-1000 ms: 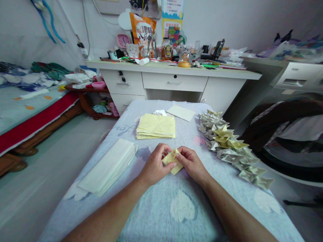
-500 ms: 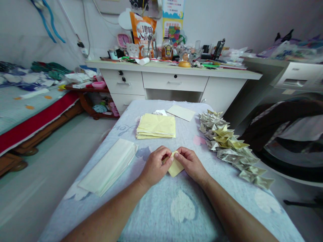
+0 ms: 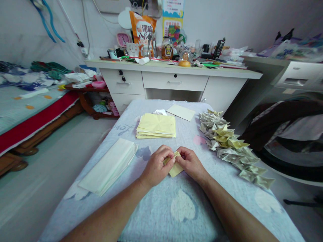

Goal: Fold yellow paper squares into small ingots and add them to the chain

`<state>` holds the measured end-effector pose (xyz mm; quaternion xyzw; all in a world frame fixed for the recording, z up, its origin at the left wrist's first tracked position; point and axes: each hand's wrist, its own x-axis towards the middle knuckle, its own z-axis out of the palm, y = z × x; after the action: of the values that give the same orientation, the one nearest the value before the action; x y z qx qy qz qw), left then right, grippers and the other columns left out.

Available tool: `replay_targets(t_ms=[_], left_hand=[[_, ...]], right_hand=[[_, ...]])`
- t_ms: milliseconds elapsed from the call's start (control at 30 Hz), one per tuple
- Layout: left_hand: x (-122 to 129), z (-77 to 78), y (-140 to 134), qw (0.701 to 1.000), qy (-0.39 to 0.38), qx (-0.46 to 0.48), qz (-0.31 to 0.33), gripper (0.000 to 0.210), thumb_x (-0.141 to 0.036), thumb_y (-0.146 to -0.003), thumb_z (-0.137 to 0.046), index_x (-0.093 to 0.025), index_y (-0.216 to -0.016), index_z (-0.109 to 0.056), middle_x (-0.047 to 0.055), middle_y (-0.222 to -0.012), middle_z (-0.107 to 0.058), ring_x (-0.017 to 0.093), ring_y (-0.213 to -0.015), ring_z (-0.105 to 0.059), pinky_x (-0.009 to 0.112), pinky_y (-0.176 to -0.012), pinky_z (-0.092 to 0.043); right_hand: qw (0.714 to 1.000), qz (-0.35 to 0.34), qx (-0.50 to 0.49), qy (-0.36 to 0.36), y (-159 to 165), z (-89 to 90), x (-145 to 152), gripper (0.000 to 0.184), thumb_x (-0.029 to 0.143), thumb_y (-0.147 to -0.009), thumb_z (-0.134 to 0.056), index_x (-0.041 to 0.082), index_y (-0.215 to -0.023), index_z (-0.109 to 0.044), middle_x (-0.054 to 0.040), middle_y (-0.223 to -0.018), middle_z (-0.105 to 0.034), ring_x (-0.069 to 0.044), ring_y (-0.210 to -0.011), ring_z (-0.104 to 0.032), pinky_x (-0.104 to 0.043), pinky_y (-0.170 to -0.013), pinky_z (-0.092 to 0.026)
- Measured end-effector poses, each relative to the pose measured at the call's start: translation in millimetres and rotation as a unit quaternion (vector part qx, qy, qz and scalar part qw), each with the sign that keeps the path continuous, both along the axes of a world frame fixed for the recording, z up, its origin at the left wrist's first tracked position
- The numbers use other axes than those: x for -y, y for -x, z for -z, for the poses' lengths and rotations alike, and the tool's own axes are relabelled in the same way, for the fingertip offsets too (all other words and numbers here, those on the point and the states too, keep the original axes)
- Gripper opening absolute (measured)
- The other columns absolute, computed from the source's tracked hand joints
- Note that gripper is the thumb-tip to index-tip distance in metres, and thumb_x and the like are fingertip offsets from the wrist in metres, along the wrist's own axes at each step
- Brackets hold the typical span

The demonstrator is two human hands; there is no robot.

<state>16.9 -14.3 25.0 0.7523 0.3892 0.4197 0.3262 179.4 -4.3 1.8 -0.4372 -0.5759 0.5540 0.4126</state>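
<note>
A small folded piece of yellow paper (image 3: 176, 170) is pinched between my two hands over the middle of the cloth-covered table (image 3: 151, 215). My left hand (image 3: 158, 166) grips its left and upper edge, thumb on top. On the opposite side my right hand (image 3: 192, 164) pinches the upper right part; the fingers hide much of the folds. Just beyond lies a stack of yellow paper sheets (image 3: 156, 125). To the left is a pile of long whitish folded paper (image 3: 108, 167). Rows of folded paper pieces (image 3: 230, 144), grey and yellow with pointed ends, line the right side.
A pale flat sheet (image 3: 181, 112) and a crumpled white paper (image 3: 160, 112) lie at the table's far end. Behind stands a white desk (image 3: 176, 80) with clutter on top. A bed (image 3: 32, 111) is at left, a washing machine (image 3: 297, 90) at right.
My left thumb and fingers have shifted slightly up and right along the yellow paper's top edge. The fold there looks changed; the other things stay in place.
</note>
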Motion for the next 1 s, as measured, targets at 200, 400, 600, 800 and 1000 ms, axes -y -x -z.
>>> replay_targets(t_ms=[200,400,600,800,1000], left_hand=[[0,-0.3,0,1.0,-0.019,-0.014,0.005,0.007,-0.015,-0.084,-0.05,-0.018,-0.078,-0.053,0.003,-0.087,-0.053,0.016,-0.087,-0.053,0.028,-0.078,-0.042],[-1,1.1,1,0.999,-0.016,-0.027,0.003,0.008,-0.012,-0.082,-0.051,-0.018,-0.078,-0.053,0.003,-0.087,-0.053,0.015,-0.085,-0.053,0.027,-0.077,-0.041],[-1,3.8,0,1.0,0.018,-0.005,0.005,0.003,-0.018,-0.082,-0.056,-0.018,-0.079,-0.054,0.002,-0.086,-0.054,0.014,-0.081,-0.053,0.024,-0.072,-0.041],[-3,9.3,-2,0.975,0.186,0.121,0.011,0.023,-0.037,-0.089,-0.049,-0.018,-0.103,-0.051,0.001,-0.086,-0.058,0.012,-0.077,-0.056,0.022,-0.067,-0.043],[-7,18.1,-4,0.977,0.199,0.071,0.037,0.021,-0.034,-0.087,-0.053,-0.015,-0.076,-0.052,-0.004,-0.065,-0.047,0.008,-0.061,-0.043,0.019,-0.055,-0.033]], right_hand=[[1.0,-0.001,-0.008,0.008,-1,-5.5,2,0.034,0.049,-0.077,-0.062,0.018,-0.069,-0.052,0.0046,-0.057,-0.045,-0.009,-0.051,-0.04,-0.021,-0.047,-0.031],[1.0,0.01,-0.024,0.007,-1,-8.5,1,0.034,0.051,-0.076,-0.064,0.019,-0.073,-0.052,0.0039,-0.06,-0.048,-0.01,-0.054,-0.043,-0.022,-0.05,-0.034],[0.997,0.022,-0.066,0.031,1,-9.1,1,0.035,0.05,-0.074,-0.067,0.02,-0.076,-0.05,0.0048,-0.062,-0.05,-0.009,-0.052,-0.044,-0.021,-0.047,-0.034],[0.997,0.0,-0.069,0.021,0,-8.0,4,0.033,0.049,-0.077,-0.064,0.019,-0.077,-0.049,0.0056,-0.061,-0.046,-0.008,-0.05,-0.041,-0.02,-0.047,-0.032],[0.999,-0.001,-0.043,0.011,-2,-9.2,5,0.03,0.046,-0.079,-0.062,0.019,-0.075,-0.051,0.0054,-0.059,-0.044,-0.008,-0.051,-0.04,-0.02,-0.047,-0.03]])
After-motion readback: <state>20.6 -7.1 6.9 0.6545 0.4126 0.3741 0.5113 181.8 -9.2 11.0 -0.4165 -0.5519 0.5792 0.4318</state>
